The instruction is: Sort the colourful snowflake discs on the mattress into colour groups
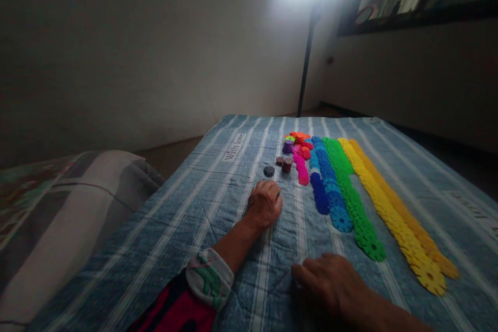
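In the head view, the two hands are apart on a blue, white-striped quilted cloth (pixel 229 207). The left hand (pixel 265 201), coming out of a sleeve with a pale patterned cuff (pixel 210 278), has its fingers curled down against the cloth; whether anything sits under them, I cannot tell. The right hand (pixel 330 280) lies at about five o'clock from it, blurred, its fingers bent in; I cannot tell whether it grips anything either.

Notched plastic discs lie beyond and beside both hands. A dark grey disc (pixel 268 171) is just beyond the left hand at twelve o'clock. At one o'clock are a brown disc (pixel 280 161) and a maroon stack (pixel 287 166), with a purple stack (pixel 288 147) and a pile of orange discs (pixel 298 135) farther out. Between one and two o'clock runs a pink row (pixel 301 170); at three, a dark blue row (pixel 319 195).

From the right hand, the near end of the lighter blue row (pixel 340 219) is at twelve o'clock, the green row (pixel 369 244) ends between one and two, and the yellow row (pixel 428 276) ends near three, with an amber row (pixel 412 225) alongside it.
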The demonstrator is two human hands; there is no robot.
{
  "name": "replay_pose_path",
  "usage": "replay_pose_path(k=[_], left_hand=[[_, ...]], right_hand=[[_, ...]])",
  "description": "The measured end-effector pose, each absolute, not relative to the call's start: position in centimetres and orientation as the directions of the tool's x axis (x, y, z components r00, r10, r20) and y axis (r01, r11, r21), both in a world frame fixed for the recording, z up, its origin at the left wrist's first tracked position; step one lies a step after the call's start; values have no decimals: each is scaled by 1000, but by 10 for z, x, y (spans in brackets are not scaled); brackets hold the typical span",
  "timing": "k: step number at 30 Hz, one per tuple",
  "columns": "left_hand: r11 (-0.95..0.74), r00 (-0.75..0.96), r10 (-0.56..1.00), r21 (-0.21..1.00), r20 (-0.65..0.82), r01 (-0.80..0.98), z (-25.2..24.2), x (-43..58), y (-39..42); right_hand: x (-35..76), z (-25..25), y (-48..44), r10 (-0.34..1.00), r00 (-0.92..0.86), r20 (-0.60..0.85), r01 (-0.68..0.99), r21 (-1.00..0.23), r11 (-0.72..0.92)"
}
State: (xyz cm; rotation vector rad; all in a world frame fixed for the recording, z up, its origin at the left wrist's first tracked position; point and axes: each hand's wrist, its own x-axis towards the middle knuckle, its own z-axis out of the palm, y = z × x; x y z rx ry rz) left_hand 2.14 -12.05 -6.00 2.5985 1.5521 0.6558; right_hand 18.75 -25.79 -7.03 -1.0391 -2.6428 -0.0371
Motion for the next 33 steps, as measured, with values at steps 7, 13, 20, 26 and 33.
replay_pose_path(k=[7, 13, 20, 26, 33], left_hand=[[-526, 421, 825, 243, 376, 815, -59, 19, -117], [-566, 445, 789, 218, 425, 795, -61, 16, -113], [-561, 452, 778, 158, 436, 813, -60, 18, -110], [-570, 474, 789, 179, 391, 802, -54, 36, -110], [-631, 529, 755, 206, 389, 748, -53, 77, -115]], right_hand=[[191, -85, -266, 716, -566, 408, 725, -168, 668], [193, -82, -254, 780, -531, 331, 713, -323, 623], [197, -74, -249, 821, -518, 242, 655, -505, 562], [196, -71, -249, 831, -521, 195, 651, -539, 535], [193, -82, -247, 818, -504, 278, 632, -526, 569]])
